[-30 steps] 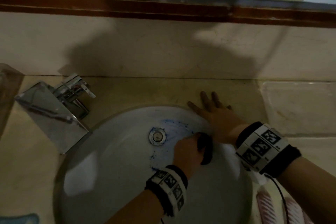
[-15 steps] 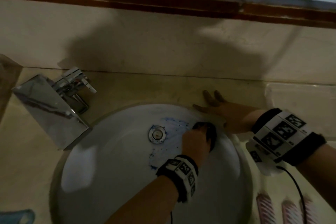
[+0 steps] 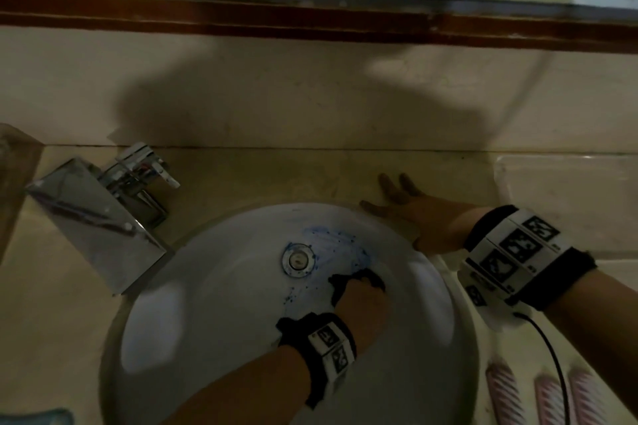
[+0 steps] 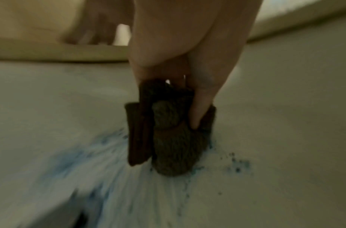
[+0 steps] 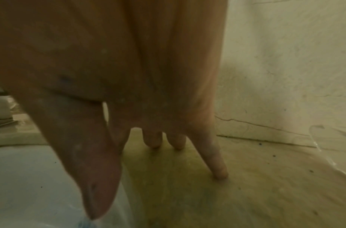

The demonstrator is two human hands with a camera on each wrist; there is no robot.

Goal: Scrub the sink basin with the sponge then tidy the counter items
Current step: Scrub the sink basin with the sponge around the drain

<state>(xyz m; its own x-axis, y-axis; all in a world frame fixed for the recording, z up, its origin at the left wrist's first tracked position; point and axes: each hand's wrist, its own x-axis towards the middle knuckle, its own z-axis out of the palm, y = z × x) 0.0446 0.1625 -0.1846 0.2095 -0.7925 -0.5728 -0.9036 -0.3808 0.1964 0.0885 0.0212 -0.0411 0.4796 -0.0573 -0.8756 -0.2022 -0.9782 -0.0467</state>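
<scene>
Dark sponge [image 3: 357,281], gripped in curled left hand [image 3: 362,307], pressed on white sink basin [image 3: 214,314] wall right of drain [image 3: 298,259] amid blue smears; right hand [image 3: 424,221] spread flat on worktop [image 3: 276,172].

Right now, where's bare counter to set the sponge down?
Free: the counter strip between faucet and right hand, behind the basin rim. Crowded: right of the basin, with the right hand, clear tray and pink ribbed items.
</scene>
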